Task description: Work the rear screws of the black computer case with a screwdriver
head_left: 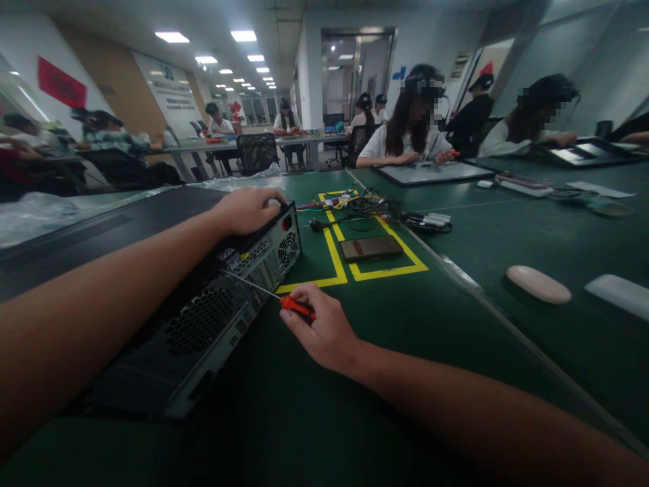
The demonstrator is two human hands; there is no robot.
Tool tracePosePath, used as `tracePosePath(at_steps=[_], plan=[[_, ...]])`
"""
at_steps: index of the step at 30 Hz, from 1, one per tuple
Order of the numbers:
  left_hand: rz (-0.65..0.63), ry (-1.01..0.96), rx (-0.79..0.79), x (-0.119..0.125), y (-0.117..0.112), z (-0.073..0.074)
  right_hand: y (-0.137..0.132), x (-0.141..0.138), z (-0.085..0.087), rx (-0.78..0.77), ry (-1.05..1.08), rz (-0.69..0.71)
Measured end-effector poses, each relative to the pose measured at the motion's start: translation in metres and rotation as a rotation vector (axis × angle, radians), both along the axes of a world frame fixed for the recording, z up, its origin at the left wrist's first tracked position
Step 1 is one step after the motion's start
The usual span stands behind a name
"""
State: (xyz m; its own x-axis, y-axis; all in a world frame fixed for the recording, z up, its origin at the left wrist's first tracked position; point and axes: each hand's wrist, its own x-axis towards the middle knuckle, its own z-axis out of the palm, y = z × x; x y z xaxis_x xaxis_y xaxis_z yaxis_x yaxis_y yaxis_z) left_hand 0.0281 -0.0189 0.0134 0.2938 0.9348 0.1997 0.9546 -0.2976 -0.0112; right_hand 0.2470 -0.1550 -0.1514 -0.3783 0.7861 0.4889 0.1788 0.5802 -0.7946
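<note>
A desktop computer case [203, 318] lies on its side on the green table, its rear panel with fan grille facing me. My left hand [248, 210] rests closed over the case's top rear corner, fingers curled on the edge. My right hand [324, 328] is closed round the red handle of a screwdriver [274, 296]. Its thin metal shaft points left, and the tip touches the rear panel of the case.
A dark phone [371, 247] lies inside yellow tape squares [385, 272]. Cables and a plug [375, 206] are heaped behind it. A beige oval object [538, 284] and a white bar [618, 295] lie right. Other people sit at tables beyond.
</note>
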Motion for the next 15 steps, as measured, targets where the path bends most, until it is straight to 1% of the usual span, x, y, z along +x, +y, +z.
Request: tracePosePath(at_steps=[4, 11, 15], plan=[[0.0, 0.002, -0.002, 0.0003, -0.0007, 0.0005, -0.0008, 0.0005, 0.0007, 0.006, -0.011, -0.011], [-0.014, 0.006, 0.016, 0.0005, -0.0013, 0.0003, -0.0008, 0.0019, 0.0014, 0.025, -0.008, 0.013], [-0.012, 0.001, 0.01, 0.0008, -0.0017, 0.0008, -0.0013, 0.0013, -0.0014, -0.007, 0.008, 0.024]])
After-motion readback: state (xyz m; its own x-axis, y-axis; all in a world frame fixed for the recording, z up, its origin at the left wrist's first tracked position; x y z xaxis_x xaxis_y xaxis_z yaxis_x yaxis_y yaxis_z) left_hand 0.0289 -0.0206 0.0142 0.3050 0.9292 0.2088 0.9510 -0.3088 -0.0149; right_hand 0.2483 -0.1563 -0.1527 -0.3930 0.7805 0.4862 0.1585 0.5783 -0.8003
